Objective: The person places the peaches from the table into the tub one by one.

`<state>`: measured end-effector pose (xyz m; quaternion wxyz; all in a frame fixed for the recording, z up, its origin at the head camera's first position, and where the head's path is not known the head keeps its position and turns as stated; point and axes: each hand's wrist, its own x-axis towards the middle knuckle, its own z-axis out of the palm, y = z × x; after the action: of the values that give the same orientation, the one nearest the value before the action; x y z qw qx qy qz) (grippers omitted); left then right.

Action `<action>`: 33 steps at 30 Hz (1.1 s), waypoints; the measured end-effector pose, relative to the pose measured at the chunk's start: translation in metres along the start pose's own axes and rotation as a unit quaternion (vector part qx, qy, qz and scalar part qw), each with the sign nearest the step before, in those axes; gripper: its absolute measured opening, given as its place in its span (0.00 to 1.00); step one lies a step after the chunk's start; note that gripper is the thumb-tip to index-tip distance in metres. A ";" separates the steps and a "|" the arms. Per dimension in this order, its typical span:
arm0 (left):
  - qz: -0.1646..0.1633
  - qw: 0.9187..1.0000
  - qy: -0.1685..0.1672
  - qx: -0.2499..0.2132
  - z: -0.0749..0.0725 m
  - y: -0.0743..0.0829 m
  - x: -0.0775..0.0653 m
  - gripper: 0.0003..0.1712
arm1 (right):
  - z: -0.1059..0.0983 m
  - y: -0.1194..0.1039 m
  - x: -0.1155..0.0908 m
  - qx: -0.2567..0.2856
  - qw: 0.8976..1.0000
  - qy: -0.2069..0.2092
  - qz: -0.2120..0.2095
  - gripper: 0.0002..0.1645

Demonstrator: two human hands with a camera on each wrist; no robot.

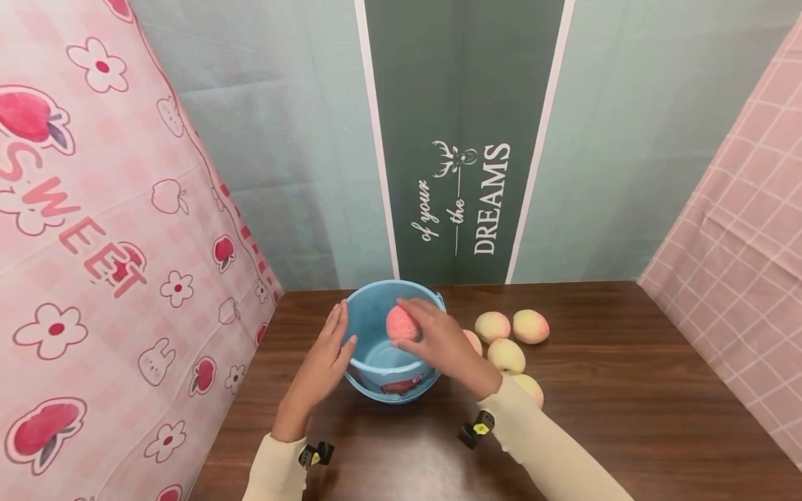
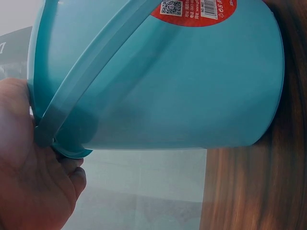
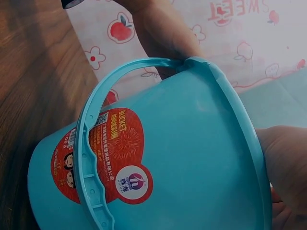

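Note:
A light-blue bucket [image 1: 379,316] stands upright on the table with its handle lowered at the front. At its left rim is my left hand [image 1: 322,358], the thumb over the edge and the fingers along the outside, holding it by the handle's joint in the left wrist view. My right hand [image 1: 441,341] reaches over the right rim and holds a pink-red peach [image 1: 402,325] between thumb and fingers above the bucket's inside. The bucket wall hides this peach in both wrist views. The red label [image 3: 108,153] faces the right wrist camera.
Right of the bucket several yellow-pink peaches lie grouped, among them one peach [image 1: 530,326] at the far right and another peach [image 1: 506,356] nearer. The right forearm partly covers the nearest ones. Patterned cloth [image 1: 125,278] hangs along the left of the brown wooden table [image 1: 626,390].

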<state>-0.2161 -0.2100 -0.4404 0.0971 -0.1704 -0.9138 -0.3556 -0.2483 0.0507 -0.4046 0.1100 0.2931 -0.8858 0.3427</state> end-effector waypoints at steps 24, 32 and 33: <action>0.011 1.000 0.002 0.001 0.002 -0.002 -0.003 0.40 | 0.002 0.012 -0.015 0.083 0.996 0.013 -0.005 0.39; 0.013 1.000 0.006 0.003 0.002 -0.002 -0.003 0.40 | -0.004 0.020 -0.022 0.113 0.993 0.027 -0.004 0.39; 0.014 1.000 0.006 0.002 0.002 -0.001 -0.003 0.40 | -0.005 0.020 -0.022 0.116 0.993 0.029 -0.007 0.39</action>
<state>-0.2142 -0.2104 -0.4431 0.1078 -0.1805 -0.9113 -0.3540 -0.2429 0.0759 -0.4204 0.1032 0.3005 -0.8345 0.4503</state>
